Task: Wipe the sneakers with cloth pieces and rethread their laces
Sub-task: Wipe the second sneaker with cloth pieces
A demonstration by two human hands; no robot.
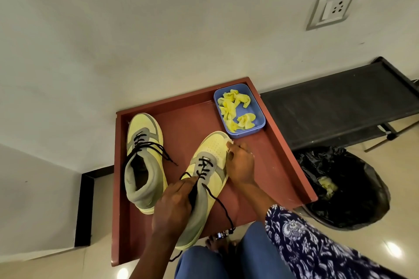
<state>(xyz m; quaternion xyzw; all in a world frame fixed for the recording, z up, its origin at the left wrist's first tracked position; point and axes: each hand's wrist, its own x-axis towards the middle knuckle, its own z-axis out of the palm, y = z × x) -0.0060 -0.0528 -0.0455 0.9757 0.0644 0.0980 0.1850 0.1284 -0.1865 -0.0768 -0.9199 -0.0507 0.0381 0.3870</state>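
Two yellow-and-grey sneakers with black laces stand on a reddish-brown tray (278, 158). The left sneaker (145, 156) stands alone, its laces loose. My left hand (174, 206) grips the collar and tongue of the right sneaker (210, 161), holding it steady. My right hand (240, 165) holds a small yellow cloth piece (229, 142) against the outer side of that sneaker's toe. One loose lace (223, 208) trails from the right sneaker over the tray's near edge.
A blue plastic box (260, 117) with several yellow cloth pieces sits at the tray's far right corner. A bin lined with a black bag (349, 188) stands on the floor to the right, with a used cloth inside. A black rack (340, 106) lies behind it, along the wall.
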